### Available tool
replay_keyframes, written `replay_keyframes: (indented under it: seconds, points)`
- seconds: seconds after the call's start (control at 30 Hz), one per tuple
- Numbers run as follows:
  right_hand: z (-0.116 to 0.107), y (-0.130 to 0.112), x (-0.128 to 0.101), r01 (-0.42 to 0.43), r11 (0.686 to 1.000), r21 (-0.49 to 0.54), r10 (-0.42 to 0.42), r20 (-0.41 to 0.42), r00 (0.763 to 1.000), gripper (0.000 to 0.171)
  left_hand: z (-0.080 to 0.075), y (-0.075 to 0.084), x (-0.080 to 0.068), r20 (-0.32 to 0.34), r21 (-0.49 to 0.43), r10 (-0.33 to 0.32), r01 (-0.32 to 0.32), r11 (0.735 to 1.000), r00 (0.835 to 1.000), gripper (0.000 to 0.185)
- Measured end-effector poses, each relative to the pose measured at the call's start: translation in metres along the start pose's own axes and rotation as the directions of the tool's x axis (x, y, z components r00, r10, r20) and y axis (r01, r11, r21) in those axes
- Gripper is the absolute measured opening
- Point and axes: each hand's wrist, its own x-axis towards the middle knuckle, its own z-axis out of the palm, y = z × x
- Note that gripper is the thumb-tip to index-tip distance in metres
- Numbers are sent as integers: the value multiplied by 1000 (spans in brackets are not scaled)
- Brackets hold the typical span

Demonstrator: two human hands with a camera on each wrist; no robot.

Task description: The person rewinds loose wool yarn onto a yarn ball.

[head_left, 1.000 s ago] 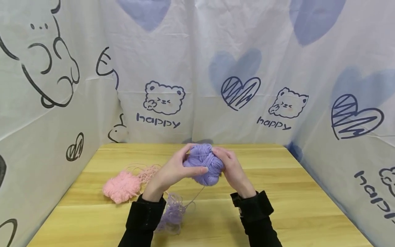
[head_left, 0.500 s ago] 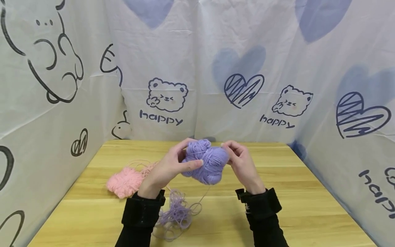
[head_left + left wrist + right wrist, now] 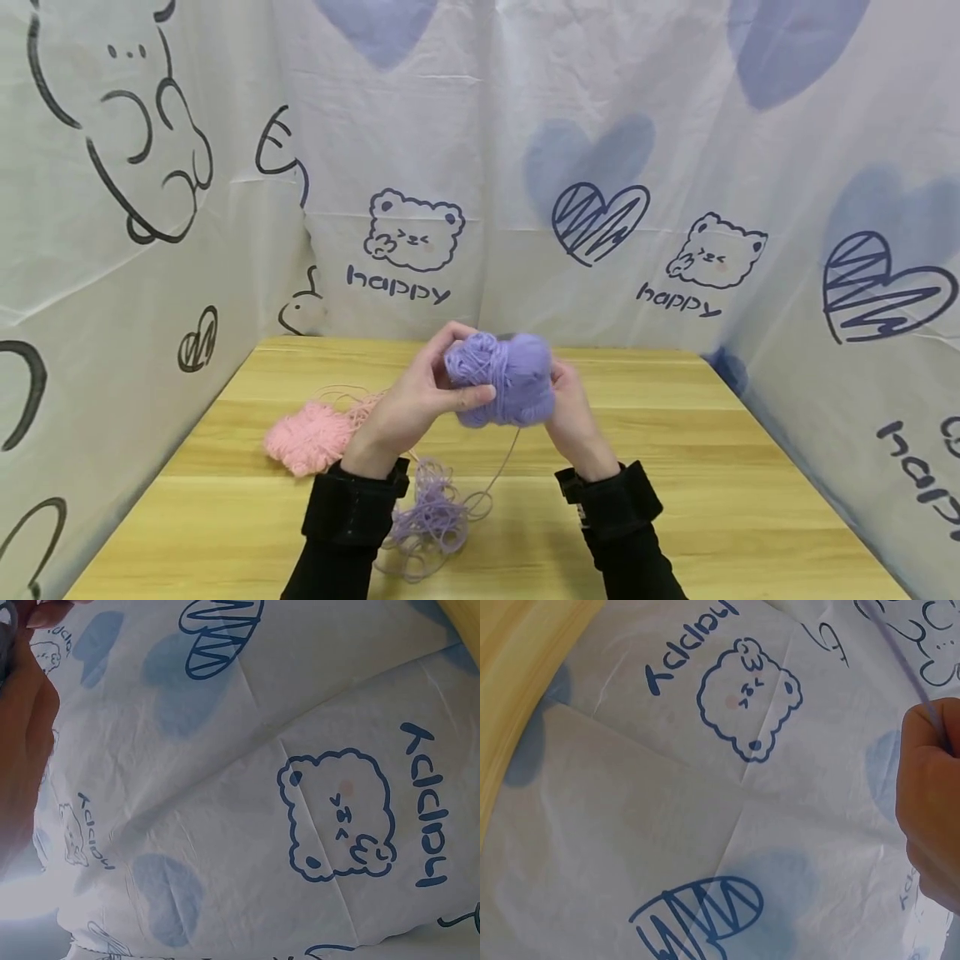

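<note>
- Above the middle of the wooden table (image 3: 675, 467), nearer its far edge than its near one, the purple yarn ball (image 3: 501, 379) was held in the air between both hands.
- The left hand (image 3: 408, 408) gripped the ball from the left, thumb across its front and fingers curled round the back.
- The right hand (image 3: 572, 410) sat just behind the ball's right side; in the right wrist view a purple strand (image 3: 919, 686) ran to its curled fingers (image 3: 930, 772), so it appeared to pinch the yarn, though the fingertips themselves were hidden.
- A strand hung from the ball down to the loose purple tangle (image 3: 431, 517) lying near the table's near edge, between the black sleeves.
- To wind well, the left hand would probably need to turn the ball a little with each wrap so the yarn lay evenly, while the right kept light tension.
- The tangle could snag, so slack would likely be best drawn slowly.
- A pink yarn heap (image 3: 311, 433) lay toward the left edge, apart from the purple strands.
</note>
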Motion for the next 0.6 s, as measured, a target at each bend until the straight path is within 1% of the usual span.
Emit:
replay_keyframes:
  seconds: [0.07,0.13,0.23,0.3,0.43,0.5,0.6]
  points:
    - [2,4,0,-20,1000,-22,20,8,1000,21,-1,0,0,-45,-15,10,-11,1000,999,47]
    - [4,7,1,-19,999,-25,20,28,999,22,-1,1,1,-95,-20,28,-30,999,995,45]
    - [5,10,2,0,1000,-21,1,51,999,25,-2,1,2,-165,-18,56,-60,998,985,42]
    - [5,10,2,14,1000,-25,-13,55,998,23,-3,2,3,-205,-25,80,-86,996,975,40]
    - [5,10,2,27,998,-63,-24,48,999,13,-6,1,3,-277,-45,128,-146,988,952,36]
    - [4,9,1,28,996,-80,-24,45,999,14,-8,1,4,-315,-49,148,-172,984,938,36]
    - [5,6,0,36,993,-116,-31,38,999,20,-11,0,5,-367,-35,175,-202,979,914,35]
